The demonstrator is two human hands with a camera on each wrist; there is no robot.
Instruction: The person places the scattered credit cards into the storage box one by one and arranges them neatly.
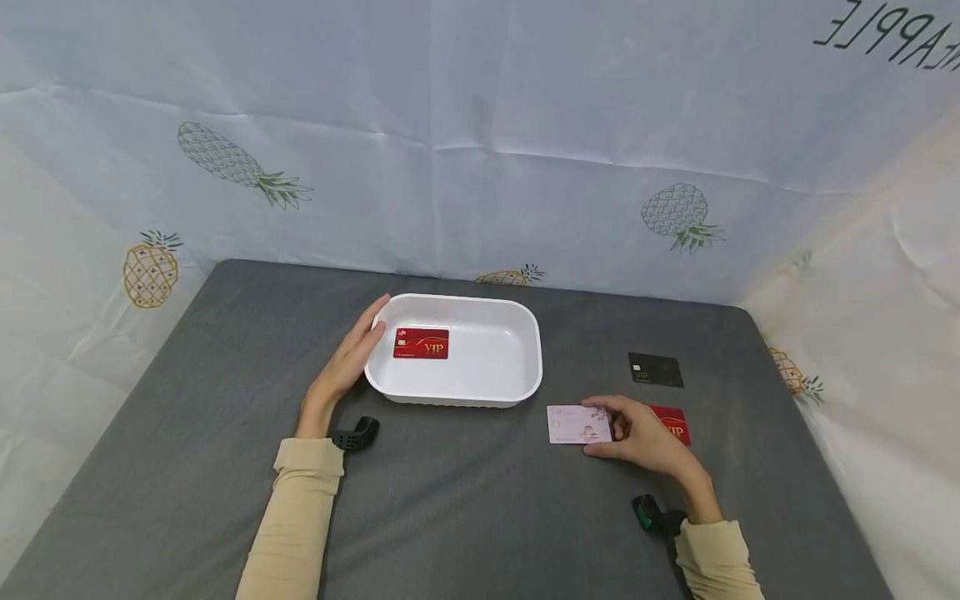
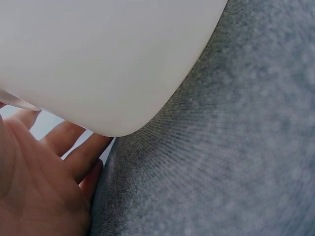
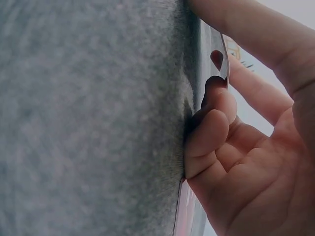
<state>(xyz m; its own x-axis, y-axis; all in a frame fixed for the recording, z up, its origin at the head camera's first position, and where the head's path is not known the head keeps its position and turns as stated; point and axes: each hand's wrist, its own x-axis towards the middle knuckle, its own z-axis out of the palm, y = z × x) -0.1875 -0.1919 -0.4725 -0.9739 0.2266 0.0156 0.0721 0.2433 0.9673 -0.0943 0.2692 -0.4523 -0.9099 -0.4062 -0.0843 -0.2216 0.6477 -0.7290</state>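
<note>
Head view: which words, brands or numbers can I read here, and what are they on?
"VIP": red card in the white tray.
"VIP": black card.
"VIP", partly covered: other red card, behind the right hand.
"APPLE", mirrored, more letters cut off: printed cloth.
Pink card: faint lettering, perhaps "VIP".
Cards' fine print: too small.

before you: creased pale curtain [image 1: 465,108] | to your left: yellow pineapple print [image 1: 151,275] below a slanting green-leaved print [image 1: 219,155] | upper right of your view: dark reversed lettering [image 1: 888,35] | your grey desk [image 1: 480,508], its far edge along the curtain
</note>
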